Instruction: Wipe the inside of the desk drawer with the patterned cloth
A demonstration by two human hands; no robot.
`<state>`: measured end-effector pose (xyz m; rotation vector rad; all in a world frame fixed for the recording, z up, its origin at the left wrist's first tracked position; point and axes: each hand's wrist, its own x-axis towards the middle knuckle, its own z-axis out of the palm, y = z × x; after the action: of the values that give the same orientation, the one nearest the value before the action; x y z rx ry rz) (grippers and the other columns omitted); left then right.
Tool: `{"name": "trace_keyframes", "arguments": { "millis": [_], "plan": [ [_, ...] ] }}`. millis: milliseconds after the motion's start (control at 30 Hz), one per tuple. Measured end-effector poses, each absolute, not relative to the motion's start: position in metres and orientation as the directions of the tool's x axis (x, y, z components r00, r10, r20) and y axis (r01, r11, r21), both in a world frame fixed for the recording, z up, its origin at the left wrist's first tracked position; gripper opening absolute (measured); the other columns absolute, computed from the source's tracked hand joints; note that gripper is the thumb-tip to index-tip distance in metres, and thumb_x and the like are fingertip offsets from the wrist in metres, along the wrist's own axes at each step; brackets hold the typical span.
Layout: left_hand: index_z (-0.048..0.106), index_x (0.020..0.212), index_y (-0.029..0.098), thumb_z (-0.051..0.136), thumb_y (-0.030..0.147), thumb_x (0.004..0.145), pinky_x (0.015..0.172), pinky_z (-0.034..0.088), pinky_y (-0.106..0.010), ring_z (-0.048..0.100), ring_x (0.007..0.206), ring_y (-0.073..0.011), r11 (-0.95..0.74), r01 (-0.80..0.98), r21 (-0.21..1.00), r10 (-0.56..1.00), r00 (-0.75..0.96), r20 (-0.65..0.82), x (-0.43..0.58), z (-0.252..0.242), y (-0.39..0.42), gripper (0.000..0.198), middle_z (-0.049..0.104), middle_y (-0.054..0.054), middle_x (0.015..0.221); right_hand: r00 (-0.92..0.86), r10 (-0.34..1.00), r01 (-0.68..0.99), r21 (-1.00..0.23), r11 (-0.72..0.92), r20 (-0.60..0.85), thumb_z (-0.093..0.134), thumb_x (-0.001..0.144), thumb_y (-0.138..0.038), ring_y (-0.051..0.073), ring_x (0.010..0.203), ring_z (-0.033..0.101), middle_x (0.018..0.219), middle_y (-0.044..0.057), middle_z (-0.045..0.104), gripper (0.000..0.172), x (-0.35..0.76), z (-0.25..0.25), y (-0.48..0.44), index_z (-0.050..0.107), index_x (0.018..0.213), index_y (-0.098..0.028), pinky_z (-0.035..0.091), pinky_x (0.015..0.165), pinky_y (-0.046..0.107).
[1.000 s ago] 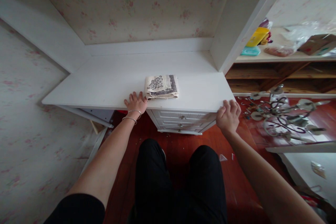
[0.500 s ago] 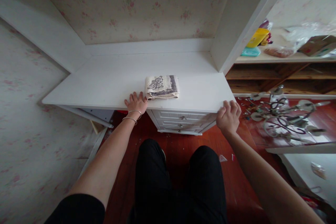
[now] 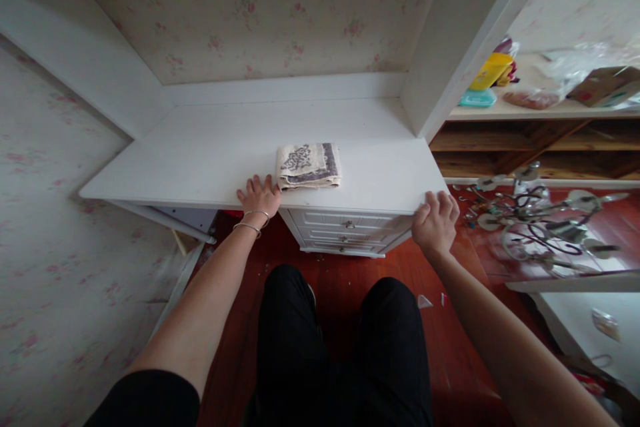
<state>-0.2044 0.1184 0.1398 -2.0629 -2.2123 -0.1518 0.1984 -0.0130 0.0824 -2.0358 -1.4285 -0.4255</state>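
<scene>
The white desk (image 3: 215, 147) spreads across in front of me, its long edge on the near side; far right stands a wooden shelf (image 3: 500, 140), loaded on top. Under the desk's near right part sits a drawer unit (image 3: 325, 235), and a chandelier (image 3: 565, 230) lies on the red floor to the right. The folded cloth (image 3: 307, 167) rests on the desktop near the front edge, right of centre. My left hand (image 3: 260, 197) lies on that edge just left of the cloth, fingers fanned wide, gripping nothing; my right hand (image 3: 436, 221) is at the near right corner, fingers bent, and I cannot tell whether they clasp it. Two thin bangles (image 3: 256, 211) circle my left wrist
</scene>
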Motion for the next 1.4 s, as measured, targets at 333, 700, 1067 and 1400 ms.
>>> {"name": "trace_keyframes", "arguments": {
  "millis": [333,700,1067,1400],
  "plan": [
    [0.04,0.143,0.027,0.021,0.049,0.094,0.105,0.023,-0.066,0.026,0.139,-0.0341,0.071,0.997,0.008,0.988,-0.071,0.138,-0.203,0.142,0.117,0.057,0.033,-0.014,0.151,0.36,0.724,0.93,-0.286,-0.231,0.588,0.028,0.096,-0.031,0.029,0.136,0.026,0.142,0.016,0.039,0.047,0.2,0.081,-0.012,0.049,0.135,-0.013,0.029,0.109,0.051],
    [0.036,0.145,0.028,0.019,0.048,0.094,0.106,0.021,-0.066,0.023,0.141,-0.0335,0.081,0.997,0.014,0.994,-0.081,0.068,-0.204,0.144,0.12,0.058,0.028,-0.013,0.154,0.347,0.778,0.934,-0.272,-0.233,0.523,0.024,0.097,-0.031,0.031,0.138,0.023,0.143,0.019,0.037,0.049,0.201,0.092,-0.012,0.048,0.134,-0.011,0.028,0.109,0.053],
    [0.037,0.144,0.027,0.019,0.05,0.093,0.106,0.02,-0.066,0.023,0.141,-0.0351,0.074,0.997,0.033,0.995,-0.076,0.061,-0.207,0.147,0.119,0.059,0.029,-0.014,0.153,0.183,0.983,0.768,-0.627,-0.133,0.016,0.041,0.091,-0.036,0.022,0.104,0.058,0.121,0.01,0.058,0.036,0.093,0.066,-0.086,0.055,0.121,-0.022,0.046,0.093,0.036],
    [0.037,0.145,0.027,0.017,0.052,0.093,0.105,0.02,-0.067,0.023,0.14,-0.0357,0.061,0.997,0.047,0.995,-0.064,0.072,-0.209,0.146,0.119,0.061,0.029,-0.015,0.153,0.056,0.939,0.899,-0.392,-0.195,-0.339,0.034,0.096,-0.034,0.028,0.108,0.061,0.138,0.01,0.052,0.045,0.054,0.081,-0.003,0.046,0.139,-0.028,0.047,0.088,0.04]
  ]
}}
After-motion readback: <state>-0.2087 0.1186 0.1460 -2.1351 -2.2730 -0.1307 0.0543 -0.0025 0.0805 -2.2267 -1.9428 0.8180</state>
